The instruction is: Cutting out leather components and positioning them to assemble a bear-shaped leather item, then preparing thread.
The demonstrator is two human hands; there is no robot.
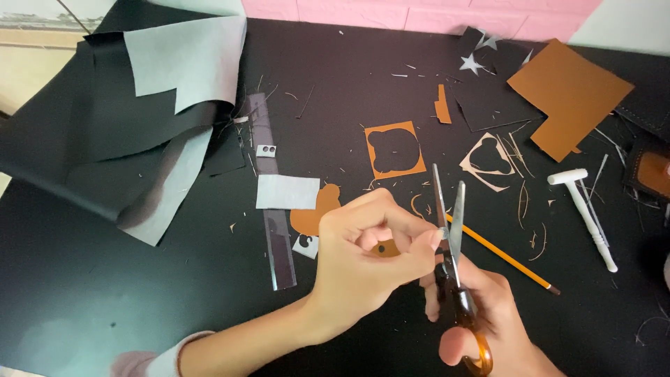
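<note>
— Nearest the lens, what shows?

— Orange-handled scissors (457,279), gripped by the right hand (488,328), fingers curled through the loops. The blades stand upright and slightly parted, tips pointing away from the person.

— And the other hand?

— The left hand (366,251) sits just left of the blades, fingers pressed together in a pinch on a small brown piece (385,248). Only a sliver of it shows between thumb and fingers, with a dark spot on it. It lies right beside the blades; whether it touches them cannot be told.

— What lies beyond the hands?

— A yellow pencil (502,255) runs out from behind the scissors toward the right. Just beyond the left hand's knuckles a brown rounded cut-out (314,213) rests on the black table (105,300), partly under a grey rectangle (287,191) that lies across a dark ruler (273,209).

— Further off?

— Straight ahead of the blades, a brown square with a bear-head hole (394,149). To its right, a pale scrap with a similar hole (488,162). Well right of the right hand lies a white tool with a T-shaped head (586,213), and beyond it a big brown sheet (569,94). Far left of the left hand, folded black and grey sheets (160,91) are heaped
</note>
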